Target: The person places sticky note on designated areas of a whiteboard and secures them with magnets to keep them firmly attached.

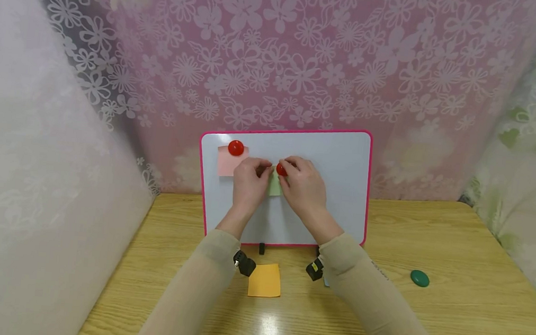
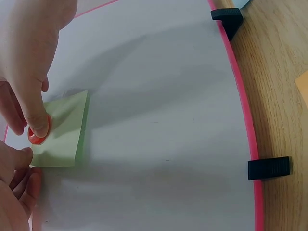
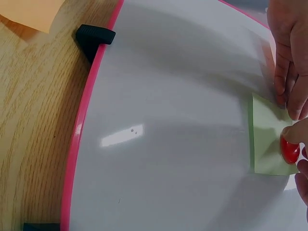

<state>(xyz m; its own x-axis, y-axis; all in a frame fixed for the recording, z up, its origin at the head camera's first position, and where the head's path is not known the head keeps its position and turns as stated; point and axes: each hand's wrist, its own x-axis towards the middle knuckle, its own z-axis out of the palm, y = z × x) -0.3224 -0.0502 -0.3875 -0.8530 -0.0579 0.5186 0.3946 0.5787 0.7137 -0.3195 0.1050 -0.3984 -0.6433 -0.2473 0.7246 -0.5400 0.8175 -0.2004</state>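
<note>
While the left hand (image 1: 250, 182) presses the green sticky note (image 2: 61, 131) flat against the upright whiteboard (image 1: 339, 168), the right hand (image 1: 302, 184) fingers pinch the red magnet (image 3: 289, 150) at the note's upper part; seat it squarely, keeping the paper steady.

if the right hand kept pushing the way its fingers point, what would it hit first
Most likely the red magnet pinched in the right hand, then the green note under it on the whiteboard; contact depth is unclear.
</note>
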